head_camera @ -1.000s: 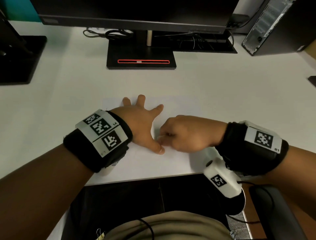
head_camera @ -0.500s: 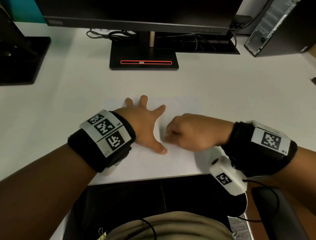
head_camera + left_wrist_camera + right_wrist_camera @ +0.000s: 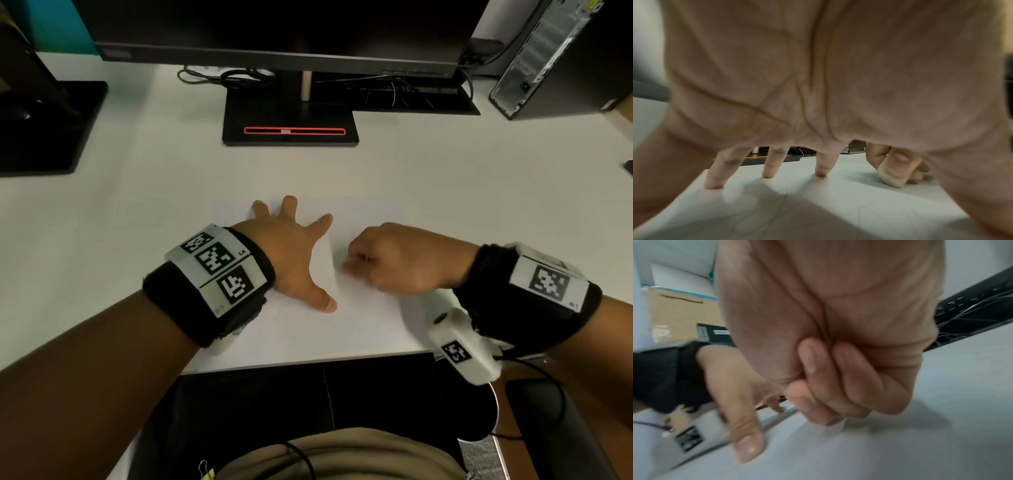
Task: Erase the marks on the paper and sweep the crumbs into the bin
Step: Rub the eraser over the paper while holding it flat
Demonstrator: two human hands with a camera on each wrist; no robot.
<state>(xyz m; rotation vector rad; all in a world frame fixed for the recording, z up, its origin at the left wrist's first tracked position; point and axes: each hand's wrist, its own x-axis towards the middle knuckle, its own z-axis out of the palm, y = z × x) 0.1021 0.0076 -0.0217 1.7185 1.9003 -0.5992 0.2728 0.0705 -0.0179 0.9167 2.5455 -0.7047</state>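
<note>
Left hand (image 3: 291,253) spread flat, pinning paper (image 3: 359,308) near desk's (image 3: 137,205) front edge. Right hand (image 3: 400,260) pinches eraser (image 3: 891,177); rub with short, light strokes away from the pinning fingers.

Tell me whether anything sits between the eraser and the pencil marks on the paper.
Nothing visible does. The right hand pinches the eraser with its edge already down on the paper. The left hand presses the sheet flat beside it, clear of the faint marks.

Head view down over desk (image 3: 445,192); 2 close wrist views sharing paper (image 3: 838,203).
</note>
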